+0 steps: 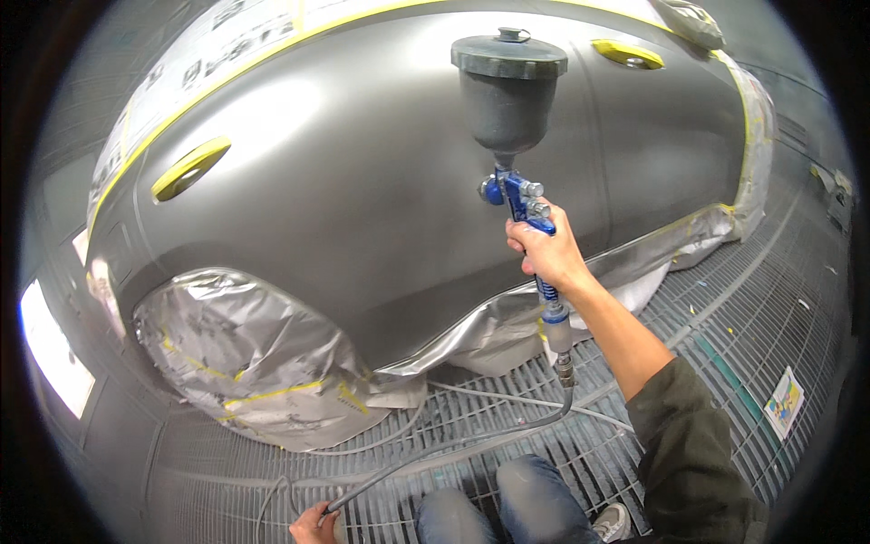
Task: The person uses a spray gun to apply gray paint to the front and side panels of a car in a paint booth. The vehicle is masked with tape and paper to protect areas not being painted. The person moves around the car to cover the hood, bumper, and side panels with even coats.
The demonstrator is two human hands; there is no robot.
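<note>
My right hand (549, 245) grips the handle of a blue spray gun (521, 195) with a dark grey paint cup (506, 104) on top, held upright in front of a car's grey side panel (353, 208). A hose (453, 440) runs from the gun's base down to my left hand (315, 524), which is closed around it at the lower edge. The car's two door handles (188, 168) are wrapped in yellow tape.
Crinkled masking sheet covers the wheel (245, 335) and lower edge. Taped paper (217, 41) covers the upper body. My knees are over a metal grate floor (662, 317), with pale hoses and a printed paper (781, 399) on it. A bright panel (54, 349) is at left.
</note>
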